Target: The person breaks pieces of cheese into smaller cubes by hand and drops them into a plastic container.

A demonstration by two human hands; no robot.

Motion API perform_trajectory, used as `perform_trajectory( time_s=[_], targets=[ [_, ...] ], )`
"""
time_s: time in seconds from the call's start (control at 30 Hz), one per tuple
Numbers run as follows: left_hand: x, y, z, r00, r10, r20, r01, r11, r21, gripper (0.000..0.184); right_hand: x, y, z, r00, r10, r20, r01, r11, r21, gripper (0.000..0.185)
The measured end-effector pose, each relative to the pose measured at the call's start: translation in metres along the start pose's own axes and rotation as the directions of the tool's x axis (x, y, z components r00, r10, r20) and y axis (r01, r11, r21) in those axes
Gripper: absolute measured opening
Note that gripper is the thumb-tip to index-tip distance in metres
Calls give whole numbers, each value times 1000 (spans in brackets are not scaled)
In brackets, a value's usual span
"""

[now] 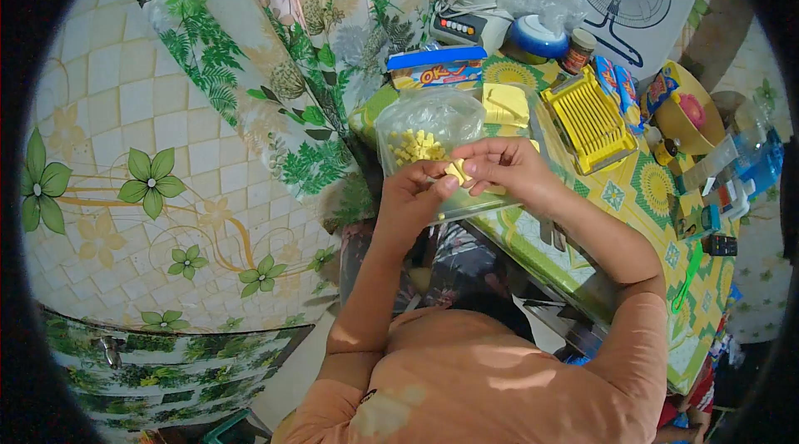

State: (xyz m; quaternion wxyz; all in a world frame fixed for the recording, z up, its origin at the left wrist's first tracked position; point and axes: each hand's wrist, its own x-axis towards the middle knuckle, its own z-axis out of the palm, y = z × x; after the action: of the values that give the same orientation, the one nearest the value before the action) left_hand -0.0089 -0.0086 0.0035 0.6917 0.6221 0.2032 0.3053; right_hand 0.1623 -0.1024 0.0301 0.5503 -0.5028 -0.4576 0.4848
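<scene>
One small yellow piece (455, 170) was pinched by thumb and fingers of both the left hand (414, 192) and the right hand (509, 169), over a clear tray (476, 213). Yellow cubes (415, 145) lay heaped in the tray, a pale yellow slab (505, 104) near them; farther right sat a yellow slatted rack (588, 121), and behind, a blender (471, 26)

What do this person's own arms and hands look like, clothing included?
The left grip and right grip are human hands with no gloves or watch visible. The left sleeve and right sleeve are short, plain peach-orange, part of a matching T-shirt with a pale patch and small dark mark on its front. No cables show on either arm.
</scene>
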Motion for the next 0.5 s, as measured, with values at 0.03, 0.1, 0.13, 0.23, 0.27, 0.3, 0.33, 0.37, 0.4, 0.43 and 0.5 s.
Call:
perform_trajectory(
  time_s=[0.03, 0.1, 0.13, 0.23, 0.27, 0.3, 0.33, 0.37, 0.4, 0.43, 0.5],
  targets=[
    [0, 0, 1, 1000, 20, 5, -20, 1000, -8, 26, 0, -1, 0, 1000, 2, 11, -2, 1000, 9, 29],
    [0, 1, 1, 1000, 5, -12, -6, 1000, -25, 26, 1, -2, 3, 1000, 7, -21, -6, 998, 59, 32],
    [0, 1, 2, 999, -30, -33, 28, 999, -35, 25, 1, -2, 4, 999, 11, -37, -7, 996, 84, 34],
    [1, 0, 1, 995, -83, -46, 79, 993, -86, 25, 1, -3, 1, 991, 131, -33, -114, 940, 321, 35],
    [2, 0, 1, 995, -93, -42, 88, 991, -106, 24, 2, -4, 1, 988, 155, -20, -136, 919, 370, 35],
    [2, 0, 1, 995, -92, -38, 88, 990, -113, 23, 3, -4, -1, 984, 178, -7, -159, 894, 418, 34],
    [2, 0, 2, 995, -92, -33, 88, 989, -121, 22, 4, -3, -1, 980, 200, 8, -180, 866, 466, 34],
    [3, 0, 3, 995, -92, -29, 87, 988, -129, 21, 4, -2, -1, 979, 201, 22, -188, 865, 465, 34],
    [3, -4, 5, 998, -43, -55, 37, 993, -111, 21, 5, 1, -1, 979, 203, 37, -197, 863, 465, 34],
    [4, -10, 10, 997, 7, -79, -14, 996, -93, 20, 6, 3, 0, 977, 205, 52, -205, 862, 464, 35],
    [4, -13, 12, 996, 39, -84, -44, 997, -58, 19, 3, 4, 4, 985, 169, 36, -169, 899, 403, 36]
  ],
)
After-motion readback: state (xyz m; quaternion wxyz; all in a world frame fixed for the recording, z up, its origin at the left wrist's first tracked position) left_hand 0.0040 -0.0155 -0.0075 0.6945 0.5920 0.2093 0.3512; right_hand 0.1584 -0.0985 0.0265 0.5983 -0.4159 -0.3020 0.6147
